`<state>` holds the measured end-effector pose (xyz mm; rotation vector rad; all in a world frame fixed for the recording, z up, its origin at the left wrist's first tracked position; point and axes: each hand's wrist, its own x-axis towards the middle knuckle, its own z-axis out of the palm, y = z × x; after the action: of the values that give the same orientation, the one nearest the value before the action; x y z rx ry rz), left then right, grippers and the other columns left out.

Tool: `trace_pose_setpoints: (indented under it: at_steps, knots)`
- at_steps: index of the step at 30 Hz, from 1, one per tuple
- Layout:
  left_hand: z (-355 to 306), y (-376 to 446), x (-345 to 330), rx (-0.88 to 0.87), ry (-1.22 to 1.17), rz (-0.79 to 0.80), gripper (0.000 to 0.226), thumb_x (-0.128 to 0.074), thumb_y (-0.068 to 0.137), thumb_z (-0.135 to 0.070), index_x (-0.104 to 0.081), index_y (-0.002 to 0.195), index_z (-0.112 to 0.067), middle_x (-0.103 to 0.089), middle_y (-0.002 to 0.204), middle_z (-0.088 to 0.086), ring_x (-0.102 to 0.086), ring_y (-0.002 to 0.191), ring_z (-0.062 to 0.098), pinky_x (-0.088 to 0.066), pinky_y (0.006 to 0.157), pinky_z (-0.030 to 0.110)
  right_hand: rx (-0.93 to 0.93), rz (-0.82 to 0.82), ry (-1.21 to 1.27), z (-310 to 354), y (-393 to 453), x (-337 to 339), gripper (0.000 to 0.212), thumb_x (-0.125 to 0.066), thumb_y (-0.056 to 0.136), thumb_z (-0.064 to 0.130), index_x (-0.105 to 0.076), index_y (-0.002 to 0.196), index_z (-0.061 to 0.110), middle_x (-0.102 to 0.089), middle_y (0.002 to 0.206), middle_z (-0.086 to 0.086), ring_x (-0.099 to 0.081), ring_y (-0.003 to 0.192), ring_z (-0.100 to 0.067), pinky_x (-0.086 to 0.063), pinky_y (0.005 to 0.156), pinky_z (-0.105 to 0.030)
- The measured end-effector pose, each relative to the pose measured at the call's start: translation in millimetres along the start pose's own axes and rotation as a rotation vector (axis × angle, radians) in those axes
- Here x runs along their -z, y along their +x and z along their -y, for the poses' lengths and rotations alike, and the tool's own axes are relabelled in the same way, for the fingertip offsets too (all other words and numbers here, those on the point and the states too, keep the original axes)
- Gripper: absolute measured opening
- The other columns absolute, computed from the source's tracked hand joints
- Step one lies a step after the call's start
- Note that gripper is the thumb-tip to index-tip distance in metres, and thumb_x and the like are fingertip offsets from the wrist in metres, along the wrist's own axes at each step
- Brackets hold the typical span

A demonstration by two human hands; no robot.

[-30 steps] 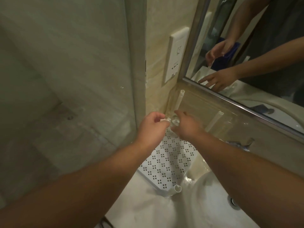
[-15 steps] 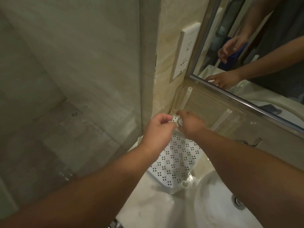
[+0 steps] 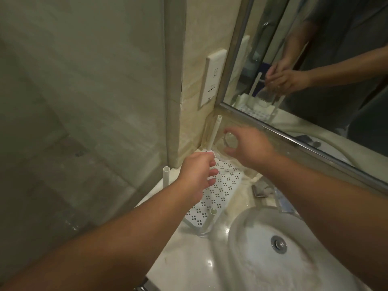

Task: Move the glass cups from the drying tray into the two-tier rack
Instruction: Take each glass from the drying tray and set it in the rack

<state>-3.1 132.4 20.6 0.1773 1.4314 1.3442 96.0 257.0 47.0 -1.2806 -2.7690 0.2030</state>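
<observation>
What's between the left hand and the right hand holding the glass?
In the head view, only the perforated white shelf shows in the gap between the left hand and right hand, which grips the glass cup.

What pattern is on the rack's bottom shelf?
White perforated shelf with clusters of small square holes; head view.

Glass cup lifted over the white perforated rack in the corner.

A clear glass cup [image 3: 230, 141] was held in the right hand [image 3: 249, 149], tilted so its round end faced the camera, above the far end of the rack [image 3: 222, 190]. The rack's perforated white shelf sat on the table by the basin, with white tube posts [image 3: 214, 134] standing at its corners.
</observation>
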Motion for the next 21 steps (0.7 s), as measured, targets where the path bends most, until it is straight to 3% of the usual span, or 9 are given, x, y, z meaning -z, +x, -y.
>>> trace_pose_setpoints:
  at_steps: [4, 9, 12, 17, 21]
  knots:
    - [-7.7, -14.7, -19.9, 0.097, -0.255, 0.083, 0.011, -0.052, 0.098, -0.016, -0.058, 0.097, -0.006, -0.056, 0.088, 0.011, -0.059, 0.075, 0.029, -0.056, 0.073, 0.04, -0.002, -0.118, -0.024, 0.5, -28.7, 43.4, 0.047, -0.07, 0.083, 0.041, -0.054, 0.126, 0.035, -0.061, 0.117, 0.0, -0.058, 0.105, -0.022, -0.044, 0.082, -0.033]
    - [-17.3, -38.9, -47.7, 0.29, -0.305, 0.323, 0.06, -0.047, 0.099, -0.055, -0.053, 0.12, 0.0, -0.063, 0.11, 0.016, -0.062, 0.091, 0.033, -0.052, 0.091, 0.048, 0.004, -0.215, -0.051, 3.8, -63.9, 84.1, 0.047, -0.069, 0.083, 0.043, -0.053, 0.127, 0.038, -0.06, 0.116, 0.004, -0.059, 0.102, -0.021, -0.045, 0.078, -0.032]
    - [-22.1, -50.1, -59.9, 0.362, -0.288, 0.437, 0.082, -0.043, 0.09, -0.074, -0.058, 0.124, -0.001, -0.072, 0.111, 0.014, -0.069, 0.099, 0.033, -0.054, 0.09, 0.048, 0.015, -0.241, -0.073, 6.4, -83.7, 98.0, 0.047, -0.067, 0.084, 0.044, -0.051, 0.128, 0.041, -0.057, 0.118, 0.006, -0.059, 0.098, -0.019, -0.049, 0.077, -0.033]
    - [-31.0, -68.9, -72.5, 0.434, -0.256, 0.483, 0.086, -0.044, 0.082, -0.082, -0.068, 0.109, -0.004, -0.074, 0.087, 0.01, -0.068, 0.09, 0.029, -0.051, 0.085, 0.038, 0.018, -0.262, -0.12, 9.6, -111.5, 105.5, 0.051, -0.069, 0.084, 0.044, -0.046, 0.13, 0.044, -0.051, 0.123, 0.01, -0.059, 0.092, -0.016, -0.055, 0.073, -0.032]
    - [-35.4, -74.9, -77.8, 0.432, -0.233, 0.52, 0.09, -0.046, 0.079, -0.084, -0.066, 0.116, -0.004, -0.075, 0.098, 0.012, -0.07, 0.096, 0.03, -0.051, 0.097, 0.04, 0.02, -0.302, -0.165, 8.9, -127.2, 102.5, 0.053, -0.071, 0.084, 0.041, -0.046, 0.13, 0.041, -0.046, 0.126, 0.008, -0.058, 0.09, -0.015, -0.055, 0.07, -0.032]
